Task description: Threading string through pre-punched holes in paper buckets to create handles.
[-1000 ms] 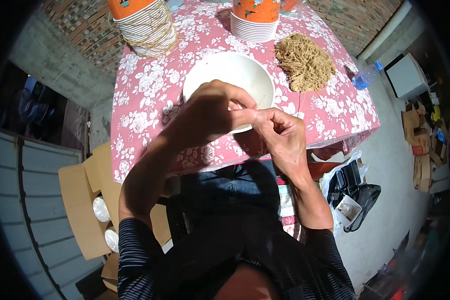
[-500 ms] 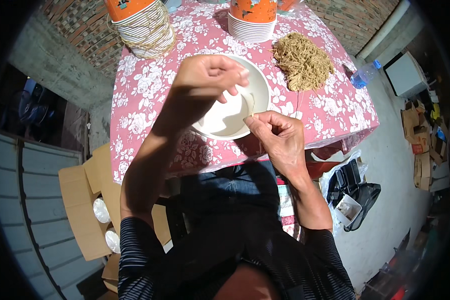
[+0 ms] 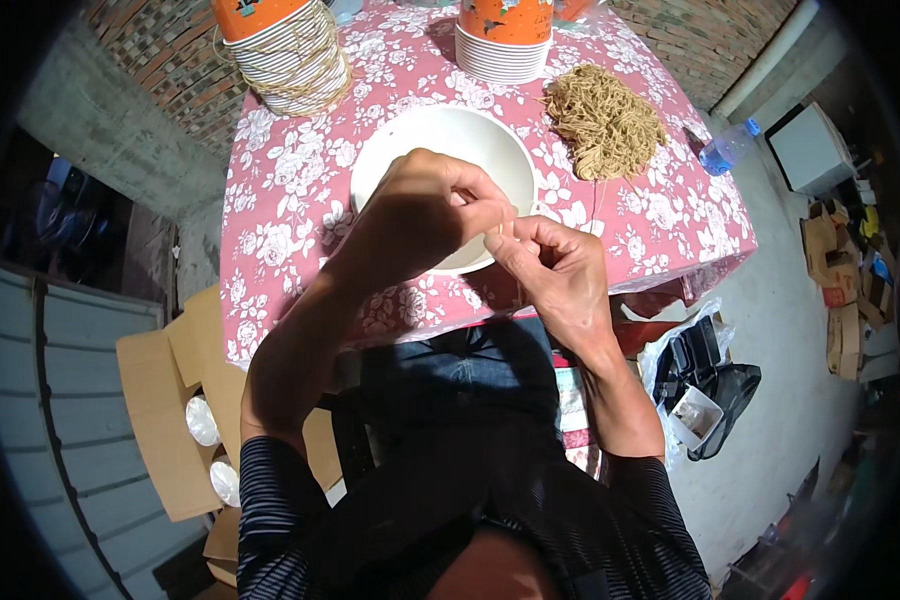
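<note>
Over a round white bowl (image 3: 495, 150) on the table, my two hands meet with their fingertips close together. My right hand (image 3: 560, 265) pinches a thin tan string (image 3: 501, 231) between thumb and index finger; only a short bit of it shows. Beside it, my left hand (image 3: 435, 205) is closed in a pinch, its fingertips at the string. Whether the left fingers grip the string is hard to make out. Right of the bowl lies a tangled heap of tan string (image 3: 605, 125), with a loose strand trailing toward me.
A stack of orange-and-white paper tubs (image 3: 288, 65) wrapped in string stands at the back left; a similar unwrapped stack (image 3: 505, 45) is at the back middle. A water bottle (image 3: 730, 148) is near the right edge. The floral tablecloth (image 3: 300, 160) covers the table. Cardboard boxes (image 3: 160, 400) are at left.
My left hand has come down and right, from above the bowl to my right fingertips, and its fingers have closed. My right hand has stayed nearly in place. The bowl has shifted slightly left.
</note>
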`<move>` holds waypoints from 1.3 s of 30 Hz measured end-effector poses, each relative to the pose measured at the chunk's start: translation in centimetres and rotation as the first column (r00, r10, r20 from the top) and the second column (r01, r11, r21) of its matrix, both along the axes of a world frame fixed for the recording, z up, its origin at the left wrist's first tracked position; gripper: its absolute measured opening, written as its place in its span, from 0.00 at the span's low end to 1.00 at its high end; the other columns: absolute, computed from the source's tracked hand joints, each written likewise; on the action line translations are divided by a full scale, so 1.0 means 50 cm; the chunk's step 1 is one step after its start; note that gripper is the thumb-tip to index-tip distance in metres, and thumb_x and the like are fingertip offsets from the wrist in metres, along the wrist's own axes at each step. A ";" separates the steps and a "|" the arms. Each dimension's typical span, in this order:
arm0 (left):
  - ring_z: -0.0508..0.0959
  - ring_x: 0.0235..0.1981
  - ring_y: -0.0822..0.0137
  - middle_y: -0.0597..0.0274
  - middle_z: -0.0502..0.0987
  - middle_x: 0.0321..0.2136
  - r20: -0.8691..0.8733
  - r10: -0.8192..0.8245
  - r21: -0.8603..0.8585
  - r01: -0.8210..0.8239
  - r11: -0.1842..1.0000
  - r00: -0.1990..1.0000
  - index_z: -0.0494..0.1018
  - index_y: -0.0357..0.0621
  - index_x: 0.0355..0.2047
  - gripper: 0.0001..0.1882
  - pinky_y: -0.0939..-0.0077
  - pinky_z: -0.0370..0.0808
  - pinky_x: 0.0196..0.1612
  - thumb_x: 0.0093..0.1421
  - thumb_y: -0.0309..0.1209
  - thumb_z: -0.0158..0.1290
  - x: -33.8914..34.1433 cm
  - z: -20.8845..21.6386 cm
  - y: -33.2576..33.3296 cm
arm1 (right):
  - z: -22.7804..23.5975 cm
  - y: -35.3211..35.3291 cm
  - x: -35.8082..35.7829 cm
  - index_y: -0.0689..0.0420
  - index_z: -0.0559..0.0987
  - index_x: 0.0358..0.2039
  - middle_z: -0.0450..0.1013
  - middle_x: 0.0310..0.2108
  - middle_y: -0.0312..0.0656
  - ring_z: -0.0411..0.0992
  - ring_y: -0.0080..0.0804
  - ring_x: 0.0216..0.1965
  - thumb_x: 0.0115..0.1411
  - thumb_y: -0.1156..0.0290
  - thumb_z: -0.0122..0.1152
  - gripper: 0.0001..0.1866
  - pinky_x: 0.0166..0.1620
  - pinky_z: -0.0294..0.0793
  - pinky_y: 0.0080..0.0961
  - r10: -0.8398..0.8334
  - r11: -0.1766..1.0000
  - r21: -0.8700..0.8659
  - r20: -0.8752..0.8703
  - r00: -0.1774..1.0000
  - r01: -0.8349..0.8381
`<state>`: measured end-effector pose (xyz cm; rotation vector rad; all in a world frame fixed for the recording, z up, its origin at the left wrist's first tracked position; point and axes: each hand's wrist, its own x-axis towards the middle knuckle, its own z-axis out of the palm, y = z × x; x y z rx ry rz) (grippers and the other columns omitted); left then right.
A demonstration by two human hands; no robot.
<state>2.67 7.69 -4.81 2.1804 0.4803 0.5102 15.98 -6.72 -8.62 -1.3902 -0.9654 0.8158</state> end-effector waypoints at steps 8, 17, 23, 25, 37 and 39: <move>0.81 0.33 0.71 0.56 0.82 0.33 -0.035 0.031 -0.462 -0.043 0.886 0.999 0.77 0.28 0.42 0.18 0.73 0.79 0.35 0.69 0.37 0.56 0.005 0.013 0.016 | -0.017 0.004 0.000 0.66 0.85 0.37 0.66 0.17 0.23 0.59 0.08 0.20 0.67 0.73 0.65 0.08 0.22 0.56 0.14 -0.050 0.999 0.001 -0.035 0.998 0.051; 0.83 0.40 0.67 0.49 0.83 0.40 -0.060 -0.043 -0.414 0.014 0.910 0.997 0.74 0.27 0.52 0.22 0.75 0.80 0.43 0.64 0.34 0.61 -0.015 0.006 -0.009 | -0.033 0.007 -0.004 0.65 0.86 0.37 0.66 0.17 0.23 0.58 0.08 0.19 0.68 0.71 0.64 0.09 0.22 0.55 0.14 -0.064 0.995 0.075 -0.032 0.997 0.066; 0.83 0.39 0.69 0.52 0.84 0.38 0.019 0.014 -0.412 -0.005 0.911 1.000 0.74 0.29 0.53 0.23 0.77 0.79 0.44 0.59 0.26 0.63 -0.002 0.011 -0.015 | -0.015 0.001 -0.006 0.64 0.86 0.38 0.66 0.17 0.23 0.59 0.08 0.19 0.68 0.70 0.65 0.09 0.22 0.56 0.15 -0.053 0.999 -0.012 -0.035 0.998 0.052; 0.83 0.39 0.70 0.53 0.84 0.38 0.025 0.020 -0.408 -0.008 0.913 0.999 0.74 0.29 0.53 0.22 0.77 0.79 0.43 0.59 0.26 0.62 0.001 0.011 -0.016 | -0.022 0.002 -0.004 0.64 0.86 0.38 0.66 0.17 0.23 0.59 0.08 0.19 0.68 0.70 0.65 0.09 0.21 0.55 0.15 -0.049 0.999 0.003 -0.041 0.998 0.050; 0.81 0.32 0.75 0.57 0.85 0.36 0.202 0.134 -0.447 -0.030 0.894 0.970 0.74 0.30 0.53 0.25 0.81 0.75 0.33 0.60 0.31 0.67 0.020 0.014 0.055 | -0.018 0.001 -0.007 0.66 0.85 0.36 0.66 0.16 0.23 0.59 0.08 0.18 0.68 0.73 0.64 0.09 0.21 0.57 0.15 -0.009 1.000 0.011 -0.052 0.999 0.009; 0.81 0.32 0.75 0.56 0.85 0.36 0.228 0.151 -0.436 -0.038 0.899 0.962 0.74 0.29 0.53 0.25 0.81 0.75 0.33 0.60 0.32 0.66 0.019 0.010 0.064 | -0.016 0.004 -0.007 0.66 0.85 0.36 0.66 0.15 0.23 0.59 0.08 0.18 0.68 0.73 0.64 0.09 0.21 0.57 0.15 -0.009 1.000 0.014 -0.056 0.998 0.009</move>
